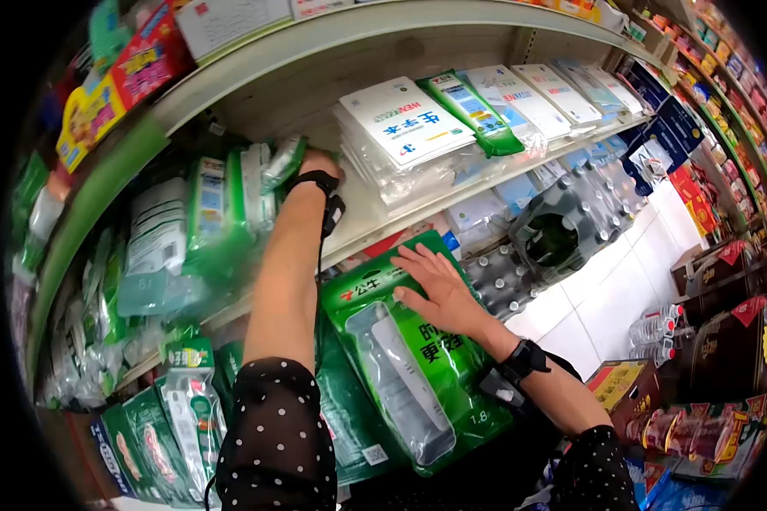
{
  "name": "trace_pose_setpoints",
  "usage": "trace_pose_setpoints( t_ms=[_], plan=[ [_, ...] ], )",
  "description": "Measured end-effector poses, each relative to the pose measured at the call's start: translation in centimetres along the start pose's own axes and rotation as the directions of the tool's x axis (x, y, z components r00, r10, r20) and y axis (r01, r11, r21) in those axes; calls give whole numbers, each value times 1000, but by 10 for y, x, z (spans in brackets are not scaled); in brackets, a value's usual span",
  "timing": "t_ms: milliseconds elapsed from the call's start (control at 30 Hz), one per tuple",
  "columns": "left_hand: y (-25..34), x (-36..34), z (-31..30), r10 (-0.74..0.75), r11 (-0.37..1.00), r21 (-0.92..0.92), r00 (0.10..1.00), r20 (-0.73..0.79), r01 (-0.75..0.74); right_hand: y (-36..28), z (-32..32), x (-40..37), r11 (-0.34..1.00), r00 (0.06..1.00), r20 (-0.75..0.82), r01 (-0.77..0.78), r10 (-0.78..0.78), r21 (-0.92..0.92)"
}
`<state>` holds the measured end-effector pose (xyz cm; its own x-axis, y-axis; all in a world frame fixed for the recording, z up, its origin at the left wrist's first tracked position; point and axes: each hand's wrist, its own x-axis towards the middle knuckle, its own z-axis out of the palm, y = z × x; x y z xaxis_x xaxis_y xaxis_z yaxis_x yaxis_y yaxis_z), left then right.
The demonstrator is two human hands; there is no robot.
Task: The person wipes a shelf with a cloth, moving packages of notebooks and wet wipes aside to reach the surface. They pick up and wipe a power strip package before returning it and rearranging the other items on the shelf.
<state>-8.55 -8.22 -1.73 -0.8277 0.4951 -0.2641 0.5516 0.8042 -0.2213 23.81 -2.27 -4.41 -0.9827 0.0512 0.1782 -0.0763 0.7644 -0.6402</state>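
My left hand (320,163) reaches onto the shelf, beside a row of upright green and white packets (209,196). Its fingers are mostly hidden behind the wrist and packets. My right hand (439,288) lies with spread fingers on the upper part of a large green package (464,366), which has a clear window and leans in front of the shelf edge. Another dark green package (349,417) shows beneath it. To the right of my left hand, a stack of white notebooks (405,123) rests on the shelf, with a green packet (477,111) next to it.
The metal shelf edge (452,189) runs across the middle. Below it are shrink-wrapped bottles (562,221). More green packages (149,439) hang at the lower left. Cartons (622,387) and clear bottles with red caps (656,332) stand on the tiled floor at the right.
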Motion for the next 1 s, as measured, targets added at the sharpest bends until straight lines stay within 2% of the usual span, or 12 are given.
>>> trace_pose_setpoints(
  t_ms=[133,267,400,533,633,667,767,867,933,1000],
  plan=[
    [-3,-26,12,130,991,-25,992,6,-130,3,2,0,1000,999,34,-17,17,1],
    [5,-66,16,153,987,-44,987,-39,-155,4,3,-1,1000,998,51,-30,31,-7],
    [9,-88,26,201,978,-60,980,9,-200,3,2,0,999,995,89,-48,49,-8],
    [7,-120,29,122,955,-266,991,-63,-135,3,-3,5,997,983,165,-78,75,12],
    [1,-149,27,85,912,-392,991,-100,-118,8,-8,20,990,983,184,-55,30,130],
    [-1,-150,34,68,894,-428,985,-161,-132,1,-17,24,987,978,175,-132,114,96],
    [-1,-160,30,88,883,-447,986,-139,-142,-20,-22,55,966,993,-70,-77,97,247],
    [6,-145,45,103,883,-438,980,-168,-168,-77,-31,83,999,986,-160,51,-50,3],
    [6,-141,46,138,877,-441,979,-149,-191,-96,-23,103,975,971,-147,168,-190,-148],
    [-1,-130,70,215,864,-334,877,-430,-375,-98,-6,120,950,954,-152,223,-259,-218]
  ],
)
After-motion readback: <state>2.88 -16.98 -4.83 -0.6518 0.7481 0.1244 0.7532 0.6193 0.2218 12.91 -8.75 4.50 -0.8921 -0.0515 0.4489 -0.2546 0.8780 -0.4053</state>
